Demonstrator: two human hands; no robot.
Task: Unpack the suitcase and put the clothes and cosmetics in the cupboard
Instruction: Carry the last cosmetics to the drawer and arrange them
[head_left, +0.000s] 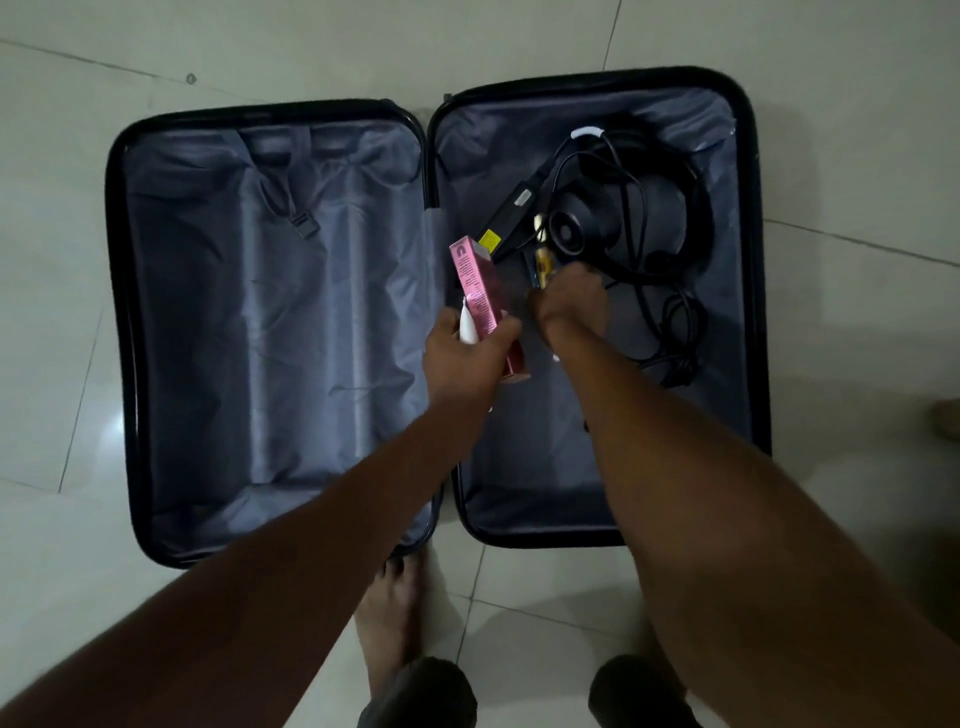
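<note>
Suitcase: a hard-shell suitcase (117, 291) with a dark rounded rim lies opened flat on the floor, both halves lined with creased, slightly glossy grey fabric.
Left half: only the lining shows, with a thin strap ending in a small black buckle (303, 224) near its upper part.
Right half: a tangle of black items sits in its upper part — a rounded black appliance (613, 221) with a circular end, a looped black cable (675, 332), and a slim black piece with a yellow label (489, 239). What the appliance is cannot be made out in the dim light.
Pink box: a long, narrow pink carton (475, 275) with small print, tilted, its upper end over the hinge side of the right half.
White tube: a smooth white tapered tube (467, 325), mostly hidden by the fingers.
Left hand: the left hand (462, 358) is curled round both the pink box and the white tube, thumb across the carton's front, forearm stretched out from the lower left.
Gold item: a small gold and dark cosmetic piece (544, 262), shiny, just beside the appliance; its form is unclear.
Right hand: the right hand (571, 301) reaches down into the right half, back of the hand up, fingertips at the gold item — whether they actually pinch it cannot be told.
Floor: pale glossy tiles (260, 62) with thin joints.
Cut off: a bare foot (389, 618) and dark shorts (421, 693) at the bottom edge.
</note>
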